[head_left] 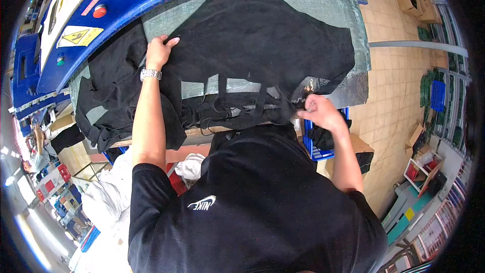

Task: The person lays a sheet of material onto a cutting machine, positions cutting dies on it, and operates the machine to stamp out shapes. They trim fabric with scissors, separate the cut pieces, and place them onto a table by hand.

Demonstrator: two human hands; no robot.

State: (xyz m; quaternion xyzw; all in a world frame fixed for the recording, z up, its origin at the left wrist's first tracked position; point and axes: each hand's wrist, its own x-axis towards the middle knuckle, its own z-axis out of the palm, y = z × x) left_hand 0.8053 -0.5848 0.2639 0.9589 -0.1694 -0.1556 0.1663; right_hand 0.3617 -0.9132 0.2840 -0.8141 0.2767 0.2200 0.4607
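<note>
A large black hide point(262, 35), matte like suede and with an irregular outline, lies spread over a worn grey-green board point(323, 0). Its near edge is cut into strips and holes. My left hand point(158, 53), with a metal watch at the wrist, grips the hide's left edge, thumb pointing right. Close to the board's near right corner, my right hand point(323, 112) has its fingers curled together against a black leather scrap point(287, 113); motion blurs the fingertips slightly. More cut black leather point(113, 83) hangs in folds left of my left arm.
A blue machine beam point(166, 0) with a red button point(100, 11) and a yellow warning label point(80, 36) spans the far side. Below my right hand stands a blue crate point(319, 152) beside a cardboard box point(359, 146). White cloth point(108, 192) is piled at left.
</note>
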